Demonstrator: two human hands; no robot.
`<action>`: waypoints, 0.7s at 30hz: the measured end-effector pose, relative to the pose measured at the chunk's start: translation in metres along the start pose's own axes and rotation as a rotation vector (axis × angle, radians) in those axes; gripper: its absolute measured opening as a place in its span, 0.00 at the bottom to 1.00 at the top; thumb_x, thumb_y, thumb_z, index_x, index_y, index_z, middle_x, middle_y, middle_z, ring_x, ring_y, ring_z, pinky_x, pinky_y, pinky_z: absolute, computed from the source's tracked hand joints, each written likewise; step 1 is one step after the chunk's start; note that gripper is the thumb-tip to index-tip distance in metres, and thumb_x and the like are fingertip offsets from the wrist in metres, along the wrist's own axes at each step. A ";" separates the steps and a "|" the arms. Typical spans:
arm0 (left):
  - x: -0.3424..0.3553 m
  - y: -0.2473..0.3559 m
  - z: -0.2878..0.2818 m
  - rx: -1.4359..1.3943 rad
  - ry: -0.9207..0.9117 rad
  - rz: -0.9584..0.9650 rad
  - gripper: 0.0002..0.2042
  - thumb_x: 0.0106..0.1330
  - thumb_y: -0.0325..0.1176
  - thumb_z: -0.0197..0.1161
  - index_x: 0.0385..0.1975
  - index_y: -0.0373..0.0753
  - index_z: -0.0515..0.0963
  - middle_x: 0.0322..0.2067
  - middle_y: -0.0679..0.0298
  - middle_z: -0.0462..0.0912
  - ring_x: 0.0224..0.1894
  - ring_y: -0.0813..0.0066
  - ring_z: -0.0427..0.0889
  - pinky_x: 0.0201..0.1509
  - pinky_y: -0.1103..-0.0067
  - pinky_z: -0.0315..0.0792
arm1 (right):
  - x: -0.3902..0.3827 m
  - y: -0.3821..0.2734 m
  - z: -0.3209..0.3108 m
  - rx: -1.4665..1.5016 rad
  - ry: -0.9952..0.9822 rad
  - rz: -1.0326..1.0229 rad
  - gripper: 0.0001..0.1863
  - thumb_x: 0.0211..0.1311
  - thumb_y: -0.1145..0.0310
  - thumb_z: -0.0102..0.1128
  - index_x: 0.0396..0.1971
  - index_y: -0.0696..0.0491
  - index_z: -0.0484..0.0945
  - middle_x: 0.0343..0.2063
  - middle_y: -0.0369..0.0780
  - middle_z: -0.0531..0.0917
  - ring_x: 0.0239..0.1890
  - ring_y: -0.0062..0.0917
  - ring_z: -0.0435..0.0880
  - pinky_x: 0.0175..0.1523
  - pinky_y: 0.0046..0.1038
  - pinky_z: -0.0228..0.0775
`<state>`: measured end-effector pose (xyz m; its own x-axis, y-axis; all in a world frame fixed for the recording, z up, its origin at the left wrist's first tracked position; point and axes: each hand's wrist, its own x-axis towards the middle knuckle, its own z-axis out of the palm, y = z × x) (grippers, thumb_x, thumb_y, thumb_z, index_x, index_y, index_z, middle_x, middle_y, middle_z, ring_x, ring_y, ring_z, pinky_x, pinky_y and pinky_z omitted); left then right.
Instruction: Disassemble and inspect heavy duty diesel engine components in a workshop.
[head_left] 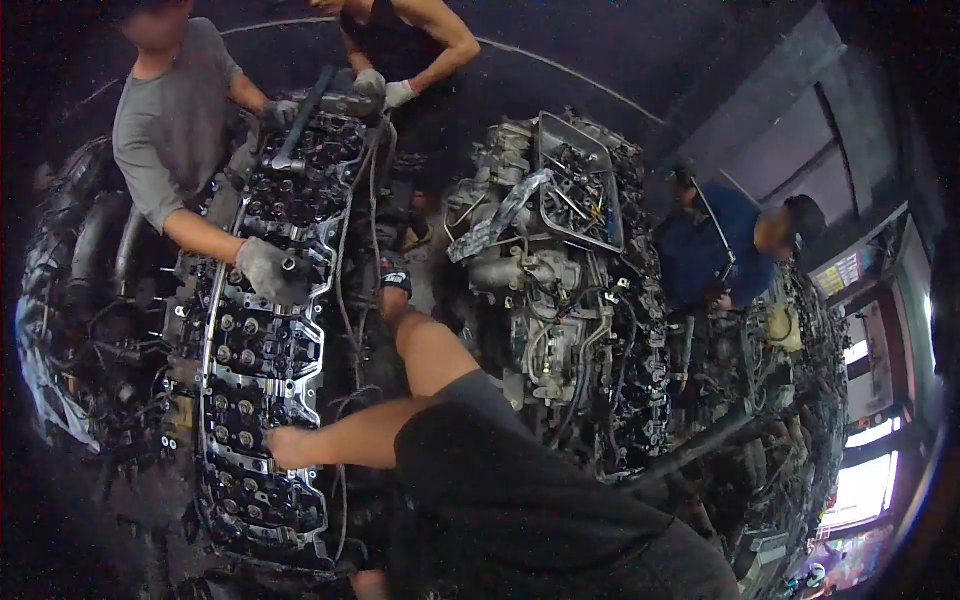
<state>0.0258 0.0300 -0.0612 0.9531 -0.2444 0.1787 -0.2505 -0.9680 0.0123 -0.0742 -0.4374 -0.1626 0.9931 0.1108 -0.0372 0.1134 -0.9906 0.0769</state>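
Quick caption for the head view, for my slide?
Bare hand and co-worker's gloved hand at a long engine, another engine alongside.

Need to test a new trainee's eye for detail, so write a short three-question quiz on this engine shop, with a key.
1. What does the tray hold?
2. True or false: the gray-shirted worker wears gloves while at the left engine.
3. Where in the picture is the blue-shirted worker?
A) Left of the tray
B) Right of the tray
C) Left of the left engine

Key:
1. A jumble of metal pieces, some apparently tools.
2. True.
3. B.
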 end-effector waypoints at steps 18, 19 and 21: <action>0.002 0.027 -0.048 0.152 -0.120 0.089 0.31 0.60 0.57 0.53 0.53 0.34 0.71 0.51 0.47 0.73 0.47 0.49 0.75 0.50 0.61 0.70 | 0.001 0.007 0.005 0.051 0.010 -0.074 0.09 0.42 0.62 0.56 0.23 0.48 0.82 0.37 0.41 0.81 0.46 0.34 0.75 0.49 0.34 0.66; 0.001 0.022 -0.048 0.156 -0.142 0.079 0.32 0.60 0.57 0.53 0.53 0.34 0.71 0.51 0.48 0.73 0.47 0.50 0.75 0.50 0.61 0.70 | 0.002 0.006 0.003 0.053 0.014 -0.084 0.09 0.42 0.62 0.56 0.23 0.48 0.82 0.37 0.41 0.81 0.46 0.34 0.75 0.49 0.34 0.66; -0.003 0.043 -0.065 0.156 -0.165 0.024 0.32 0.60 0.57 0.53 0.54 0.35 0.70 0.52 0.48 0.72 0.48 0.50 0.75 0.50 0.61 0.69 | 0.000 0.009 0.005 0.046 0.109 -0.135 0.09 0.42 0.63 0.57 0.23 0.49 0.82 0.37 0.41 0.80 0.45 0.33 0.76 0.50 0.33 0.66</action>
<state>0.0013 -0.0074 0.0030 0.9653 -0.2607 0.0137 -0.2560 -0.9558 -0.1446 -0.0738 -0.4467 -0.1665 0.9663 0.2491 0.0646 0.2474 -0.9684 0.0327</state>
